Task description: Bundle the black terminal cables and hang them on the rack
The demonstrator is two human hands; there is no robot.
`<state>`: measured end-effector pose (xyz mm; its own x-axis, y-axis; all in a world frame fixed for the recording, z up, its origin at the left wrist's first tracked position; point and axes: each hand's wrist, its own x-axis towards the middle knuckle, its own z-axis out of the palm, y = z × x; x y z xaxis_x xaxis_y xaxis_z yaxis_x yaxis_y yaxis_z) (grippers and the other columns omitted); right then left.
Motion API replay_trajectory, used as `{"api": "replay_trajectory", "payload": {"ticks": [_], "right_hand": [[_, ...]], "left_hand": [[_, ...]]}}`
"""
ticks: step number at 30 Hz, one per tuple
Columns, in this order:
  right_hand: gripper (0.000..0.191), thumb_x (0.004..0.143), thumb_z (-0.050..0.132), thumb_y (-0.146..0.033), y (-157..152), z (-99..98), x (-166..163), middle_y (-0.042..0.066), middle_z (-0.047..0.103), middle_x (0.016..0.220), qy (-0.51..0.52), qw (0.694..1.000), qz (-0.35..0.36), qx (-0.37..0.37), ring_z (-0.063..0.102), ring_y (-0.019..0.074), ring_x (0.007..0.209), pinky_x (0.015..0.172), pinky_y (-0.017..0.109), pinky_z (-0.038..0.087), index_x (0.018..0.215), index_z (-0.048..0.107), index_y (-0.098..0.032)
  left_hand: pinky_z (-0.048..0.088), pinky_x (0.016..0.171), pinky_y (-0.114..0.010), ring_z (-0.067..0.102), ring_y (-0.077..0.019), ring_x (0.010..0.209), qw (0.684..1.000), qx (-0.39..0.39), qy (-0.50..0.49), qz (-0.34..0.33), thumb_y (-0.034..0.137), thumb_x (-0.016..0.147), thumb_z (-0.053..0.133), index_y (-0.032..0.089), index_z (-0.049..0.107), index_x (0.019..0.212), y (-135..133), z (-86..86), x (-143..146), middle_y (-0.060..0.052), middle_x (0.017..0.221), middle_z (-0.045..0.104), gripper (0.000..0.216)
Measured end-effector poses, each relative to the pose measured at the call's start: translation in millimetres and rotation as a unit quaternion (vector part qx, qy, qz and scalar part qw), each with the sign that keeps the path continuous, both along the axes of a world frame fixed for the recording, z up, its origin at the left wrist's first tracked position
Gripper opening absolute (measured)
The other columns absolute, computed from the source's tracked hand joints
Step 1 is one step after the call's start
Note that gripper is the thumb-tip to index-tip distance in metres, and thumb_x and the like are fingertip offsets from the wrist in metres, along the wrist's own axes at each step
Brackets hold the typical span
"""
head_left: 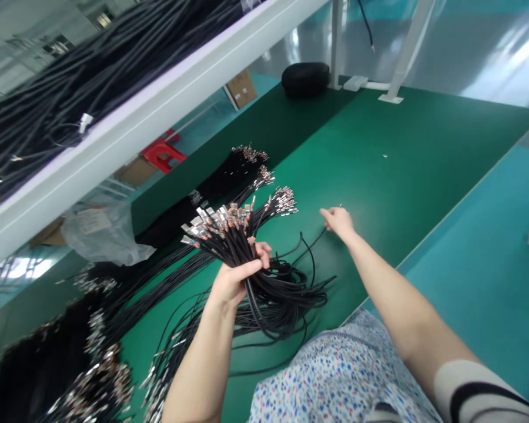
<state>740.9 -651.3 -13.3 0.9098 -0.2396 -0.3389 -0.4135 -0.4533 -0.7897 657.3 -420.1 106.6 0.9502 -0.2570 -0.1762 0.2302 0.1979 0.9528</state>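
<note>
My left hand (242, 273) is wrapped round a thick bundle of black cables (233, 244), whose silvery connector ends fan out up and to the left. Below that hand the cables loop back and hang over the green tabletop (361, 170). To the right, my right hand (338, 222) pinches a single black cable (318, 236) near its end; a small tip shows just beyond the fingers. This cable runs back toward the loose loops by my left hand. More black cables (171, 288) with metal ends lie in long rows behind and to the left of the bundle.
A white shelf rail (158, 111) crosses the upper left, with heaped black cables (127, 59) on it. A black case (305, 79) lies by the shelf posts at the back. A clear plastic bag (108, 232) and a pile of cables (39, 364) are at left.
</note>
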Motion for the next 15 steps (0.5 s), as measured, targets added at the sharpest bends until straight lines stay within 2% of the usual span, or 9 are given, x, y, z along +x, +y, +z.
{"api": "replay_trajectory", "payload": {"ticks": [2, 4, 6, 8, 10, 12, 13, 14, 15], "right_hand": [[0.031, 0.075, 0.054, -0.041, -20, -33.5, 13, 0.013, 0.061, 0.069, 0.089, 0.991, -0.046, -0.089, 0.060, 0.0197, 0.070, 0.067, 0.030, 0.043, 0.071, 0.059, -0.011], [0.024, 0.069, 0.061, -0.033, -28, -52.3, 21, 0.018, 0.062, 0.077, 0.109, 0.984, -0.064, -0.124, 0.059, 0.0248, 0.083, 0.072, 0.032, 0.043, 0.070, 0.059, -0.009], [0.015, 0.066, 0.061, -0.024, -24, -55.8, 25, 0.019, 0.062, 0.073, 0.098, 0.987, -0.059, -0.112, 0.059, 0.0248, 0.080, 0.069, 0.031, 0.043, 0.068, 0.059, -0.008], [0.009, 0.067, 0.056, -0.018, -13, -44.0, 25, 0.014, 0.061, 0.063, 0.079, 0.993, -0.039, -0.082, 0.060, 0.0193, 0.067, 0.063, 0.027, 0.044, 0.065, 0.057, -0.009], [0.010, 0.072, 0.049, -0.019, 3, -15.5, 19, 0.007, 0.059, 0.059, 0.034, 0.998, -0.012, -0.048, 0.056, 0.0123, 0.055, 0.056, 0.023, 0.043, 0.068, 0.055, -0.012], [0.014, 0.077, 0.043, -0.025, 23, 31.0, 5, 0.001, 0.056, 0.059, -0.097, 0.995, 0.016, 0.026, 0.050, 0.0083, 0.048, 0.050, 0.020, 0.041, 0.073, 0.052, -0.015], [0.015, 0.078, 0.042, -0.028, 33, 59.8, -5, -0.001, 0.054, 0.058, -0.182, 0.979, 0.045, 0.077, 0.047, 0.0077, 0.046, 0.047, 0.019, 0.039, 0.074, 0.051, -0.016], [0.016, 0.078, 0.042, -0.030, 45, 90.7, -16, -0.002, 0.051, 0.056, -0.274, 0.948, 0.086, 0.138, 0.044, 0.0077, 0.045, 0.045, 0.019, 0.037, 0.074, 0.050, -0.017], [0.015, 0.077, 0.045, -0.031, 57, 122.3, -30, -0.003, 0.050, 0.055, -0.336, 0.911, 0.161, 0.175, 0.043, 0.0077, 0.045, 0.044, 0.019, 0.035, 0.074, 0.051, -0.018]], "left_hand": [[0.038, 0.087, -0.039, 0.057, -0.0217, 0.079, 1.000, -0.002, -0.017, -0.004, 0.025, 0.056, 0.069, 0.016, 0.056, 0.069, 0, 3.4, -5, -0.001, 0.055, 0.052, 0.021], [0.040, 0.082, -0.041, 0.056, -0.0176, 0.064, 0.999, -0.013, -0.029, -0.015, 0.025, 0.060, 0.066, 0.016, 0.055, 0.073, -1, 8.4, -13, 0.001, 0.055, 0.049, 0.019], [0.043, 0.070, -0.036, 0.049, -0.0124, 0.053, 0.999, -0.019, -0.048, 0.006, 0.024, 0.063, 0.064, 0.016, 0.055, 0.077, -2, 15.2, -23, 0.002, 0.055, 0.046, 0.019], [0.041, 0.061, -0.032, 0.045, -0.0103, 0.049, 0.996, -0.015, -0.067, 0.062, 0.022, 0.064, 0.063, 0.016, 0.055, 0.080, 0, 24.0, -33, 0.002, 0.055, 0.045, 0.019], [0.040, 0.059, -0.030, 0.045, -0.0097, 0.049, 0.990, -0.002, -0.073, 0.122, 0.021, 0.063, 0.063, 0.016, 0.055, 0.081, 6, 34.2, -44, 0.003, 0.055, 0.046, 0.020], [0.041, 0.062, -0.030, 0.046, -0.0099, 0.050, 0.984, 0.004, -0.073, 0.165, 0.020, 0.063, 0.064, 0.016, 0.056, 0.081, 13, 45.1, -55, 0.003, 0.054, 0.047, 0.021], [0.042, 0.063, -0.031, 0.047, -0.0100, 0.050, 0.981, 0.002, -0.076, 0.179, 0.019, 0.062, 0.065, 0.016, 0.056, 0.081, 17, 50.6, -61, 0.003, 0.054, 0.048, 0.021], [0.043, 0.064, -0.032, 0.048, -0.0103, 0.051, 0.978, -0.002, -0.081, 0.190, 0.019, 0.061, 0.065, 0.015, 0.056, 0.080, 21, 56.2, -68, 0.003, 0.055, 0.050, 0.022], [0.043, 0.065, -0.032, 0.049, -0.0107, 0.051, 0.976, -0.007, -0.090, 0.199, 0.019, 0.060, 0.066, 0.015, 0.056, 0.079, 24, 62.0, -75, 0.003, 0.056, 0.051, 0.022]]}}
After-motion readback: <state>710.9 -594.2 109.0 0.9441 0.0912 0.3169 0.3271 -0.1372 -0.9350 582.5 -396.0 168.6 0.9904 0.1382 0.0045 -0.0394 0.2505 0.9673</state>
